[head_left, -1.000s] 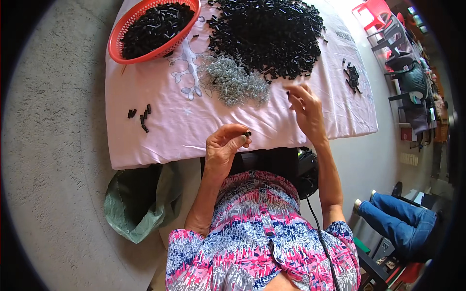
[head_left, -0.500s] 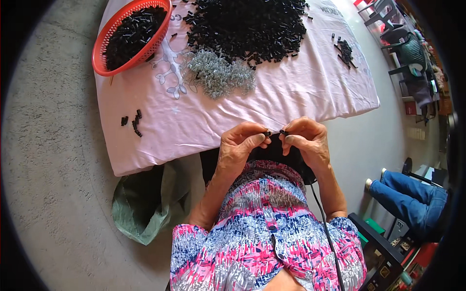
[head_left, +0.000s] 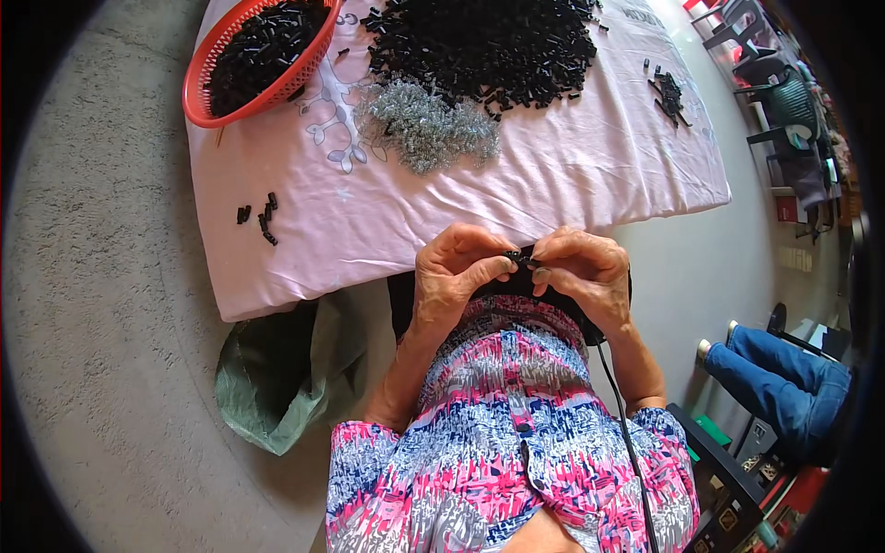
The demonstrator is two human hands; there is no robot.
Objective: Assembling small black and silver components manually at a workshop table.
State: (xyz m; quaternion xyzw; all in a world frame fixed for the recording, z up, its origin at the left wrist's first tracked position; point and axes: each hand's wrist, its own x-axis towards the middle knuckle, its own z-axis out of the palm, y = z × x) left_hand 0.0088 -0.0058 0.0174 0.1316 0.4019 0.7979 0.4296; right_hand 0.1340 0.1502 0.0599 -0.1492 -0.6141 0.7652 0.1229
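At the near edge of the table draped in pale pink cloth (head_left: 369, 230), I hold short black tubular pieces (head_left: 514, 257) end to end between my two hands, right at my fingertips and just over the lap side of the table. My left hand (head_left: 450, 272) is pinched closed, thumb against forefinger, on one piece; my right hand (head_left: 590, 267) is pinched the same way on the part meeting it, though my fingers cover too much to tell whether the two are joined. On the table I count one red plastic lattice basket (head_left: 267, 103) at the far left, filled with black pieces, and one broad black heap (head_left: 484, 46) at the far middle, beyond counting. One silvery, wiry-looking mound (head_left: 429, 129) lies on the table in front of that heap, its bits too fine to number. Toward the table's left edge sits a loose group of about half a dozen black pieces (head_left: 265, 219); near its right edge, one small dark pile (head_left: 669, 97) is too tangled to count. Bare cloth runs between the silvery mound and the table's near edge, widening toward its right side. Below the table's near left corner stands one open green bag (head_left: 281, 429).
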